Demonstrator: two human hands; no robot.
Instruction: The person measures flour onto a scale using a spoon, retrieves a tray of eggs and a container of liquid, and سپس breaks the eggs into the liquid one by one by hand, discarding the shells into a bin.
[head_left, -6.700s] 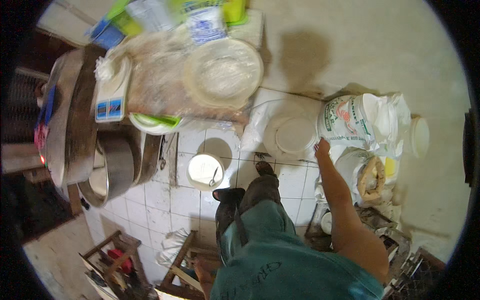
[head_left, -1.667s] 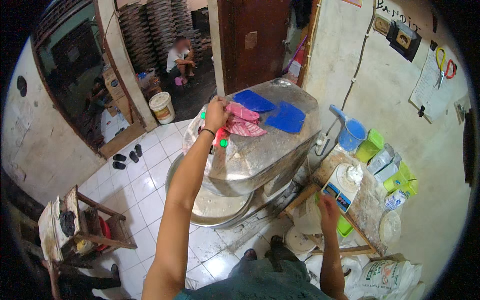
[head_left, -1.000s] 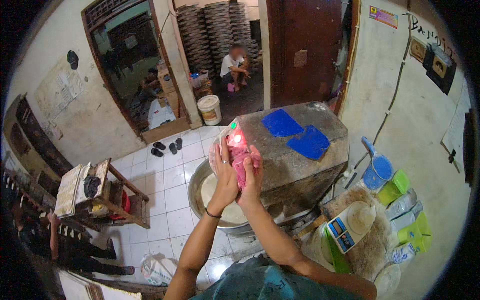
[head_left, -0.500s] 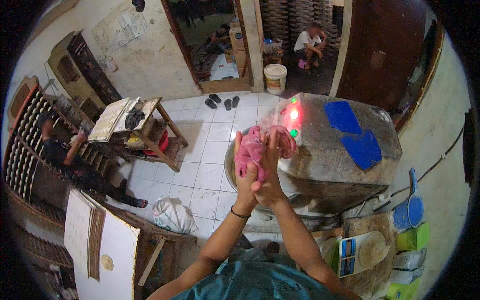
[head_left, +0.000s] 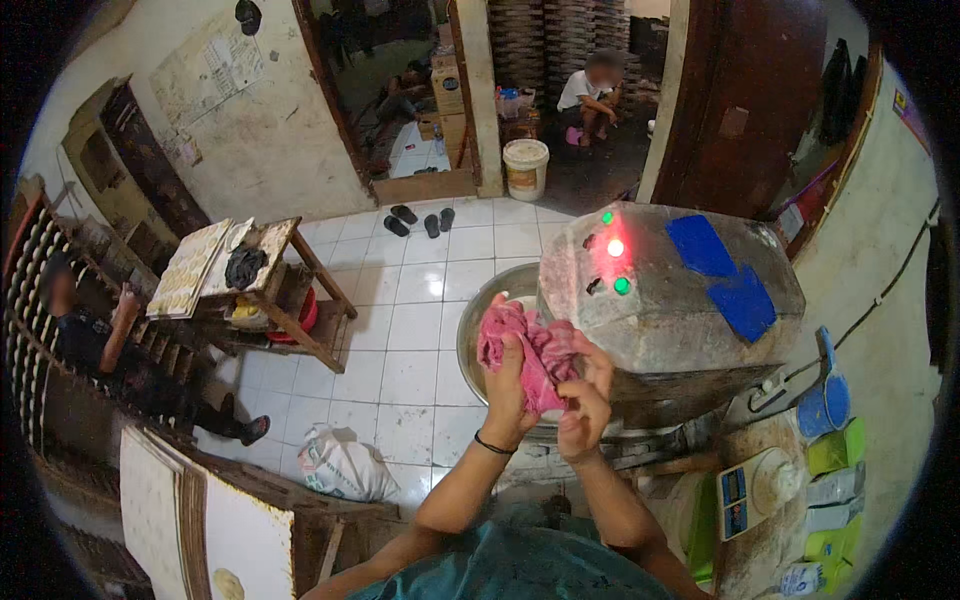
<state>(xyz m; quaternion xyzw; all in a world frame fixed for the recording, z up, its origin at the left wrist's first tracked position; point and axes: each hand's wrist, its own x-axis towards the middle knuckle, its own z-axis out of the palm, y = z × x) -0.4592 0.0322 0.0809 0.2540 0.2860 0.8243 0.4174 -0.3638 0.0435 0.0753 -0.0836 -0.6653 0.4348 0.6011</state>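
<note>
The pink cloth [head_left: 535, 365] is hiding fingers of the left hand [head_left: 508, 398] and covering part of the metal bowl [head_left: 468, 345]; the lower edge is cutting off the teal shirt [head_left: 470, 565].

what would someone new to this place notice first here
The red light glowing on the grey machine, between two green lights. Next, the bright pink cloth in the left hand, with the right hand at its edge. Then two blue sheets lying on the machine's top.
</note>
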